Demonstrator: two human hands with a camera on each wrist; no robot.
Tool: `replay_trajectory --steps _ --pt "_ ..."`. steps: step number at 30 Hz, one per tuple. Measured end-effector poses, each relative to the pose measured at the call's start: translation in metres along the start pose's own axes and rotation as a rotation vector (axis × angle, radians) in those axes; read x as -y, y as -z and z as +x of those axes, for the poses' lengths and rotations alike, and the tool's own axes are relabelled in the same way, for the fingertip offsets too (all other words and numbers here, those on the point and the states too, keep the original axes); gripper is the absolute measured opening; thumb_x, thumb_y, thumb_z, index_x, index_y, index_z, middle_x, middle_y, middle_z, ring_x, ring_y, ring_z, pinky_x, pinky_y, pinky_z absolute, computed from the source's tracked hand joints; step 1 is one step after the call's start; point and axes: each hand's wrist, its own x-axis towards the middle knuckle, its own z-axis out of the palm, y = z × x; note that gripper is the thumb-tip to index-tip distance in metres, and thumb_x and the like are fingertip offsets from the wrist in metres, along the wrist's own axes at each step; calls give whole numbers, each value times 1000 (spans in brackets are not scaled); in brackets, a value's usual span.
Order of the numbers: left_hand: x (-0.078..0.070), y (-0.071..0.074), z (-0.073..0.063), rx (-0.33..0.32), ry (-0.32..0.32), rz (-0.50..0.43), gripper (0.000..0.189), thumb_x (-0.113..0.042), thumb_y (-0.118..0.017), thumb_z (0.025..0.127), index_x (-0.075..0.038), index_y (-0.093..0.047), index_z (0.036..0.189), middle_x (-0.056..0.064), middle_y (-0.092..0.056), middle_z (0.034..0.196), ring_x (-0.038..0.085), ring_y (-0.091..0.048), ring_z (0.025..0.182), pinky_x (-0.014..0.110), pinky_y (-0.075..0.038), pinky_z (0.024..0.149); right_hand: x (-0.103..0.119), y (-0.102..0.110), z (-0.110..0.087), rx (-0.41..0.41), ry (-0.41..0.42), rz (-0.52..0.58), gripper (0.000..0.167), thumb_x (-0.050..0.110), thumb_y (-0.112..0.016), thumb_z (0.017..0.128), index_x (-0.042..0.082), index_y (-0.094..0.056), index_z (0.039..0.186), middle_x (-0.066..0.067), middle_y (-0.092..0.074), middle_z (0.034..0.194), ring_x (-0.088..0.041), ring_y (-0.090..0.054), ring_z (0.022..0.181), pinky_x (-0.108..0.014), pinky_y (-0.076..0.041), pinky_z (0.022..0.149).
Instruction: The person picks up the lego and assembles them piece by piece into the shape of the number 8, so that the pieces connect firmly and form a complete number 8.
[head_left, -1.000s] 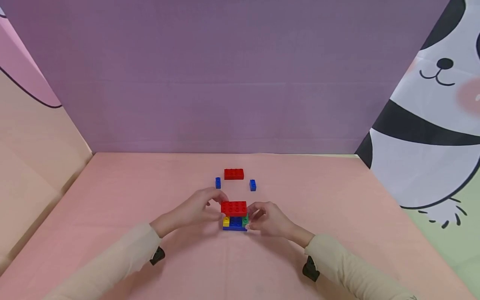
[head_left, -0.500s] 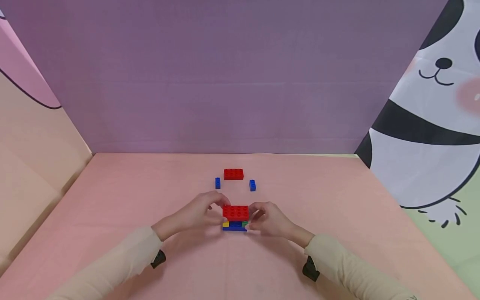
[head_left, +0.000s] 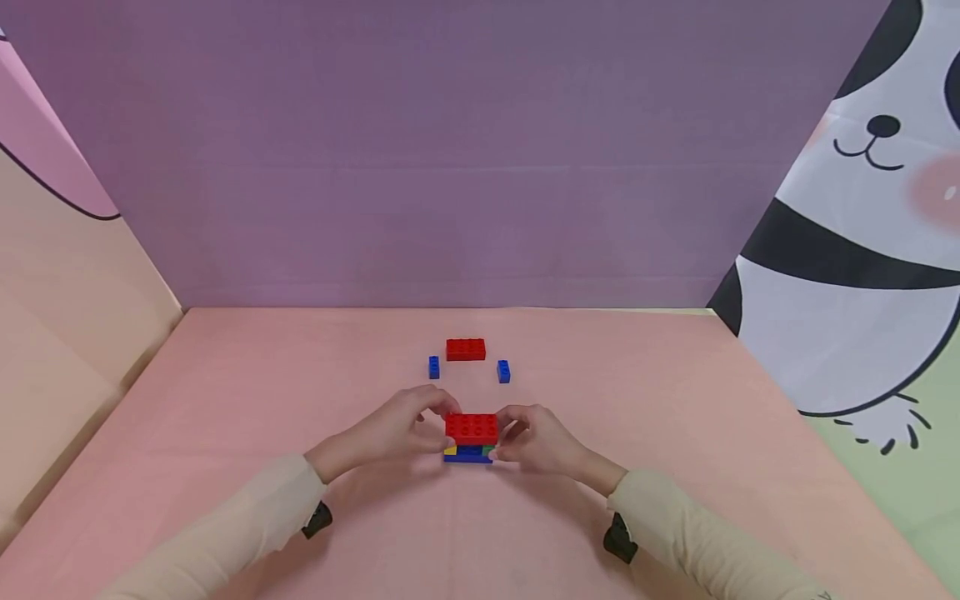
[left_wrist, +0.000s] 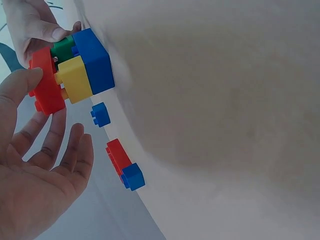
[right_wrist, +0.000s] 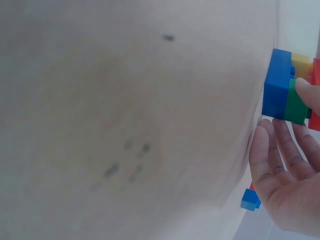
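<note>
Since the earlier head view my red brick [head_left: 471,429] has come lower and slightly to the right, covering more of the yellow brick [left_wrist: 75,80] and green brick [right_wrist: 296,102] beneath it.

On the left, the fingers of my left hand [head_left: 405,423] pinch the red brick by its left end, thumb on the near side. In the middle it sits over the yellow on the left and the green on the right, both standing on the blue base [left_wrist: 95,60] on the tabletop [head_left: 300,367]. On the right, the fingers of my right hand [head_left: 536,437] grip the green, its thumb on the near face.

If I pushed down only from the left, I think the red could seat crooked, its right end riding high. Nothing grips the yellow, so misaligned studs might nudge it askew. My right thumb, close under the red, could also get caught.

The red looks hard and shiny, its studs in two rows of four, roughly level from above. Yellow studs show below it, so I judge it isn't fully seated.

Beyond lie a small blue brick [head_left: 434,367], a spare red [head_left: 466,349] and another small blue [head_left: 504,372].
</note>
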Motion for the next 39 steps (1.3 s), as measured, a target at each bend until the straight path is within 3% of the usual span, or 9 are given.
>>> replay_trajectory --steps 39 --pt "-2 4 2 40 18 32 35 -24 -74 76 -24 -58 107 -12 -59 102 10 -52 102 37 -46 89 1 0 -1 25 45 10 35 10 -72 77 6 -59 109 -8 -63 99 -24 -60 92 -22 -52 72"
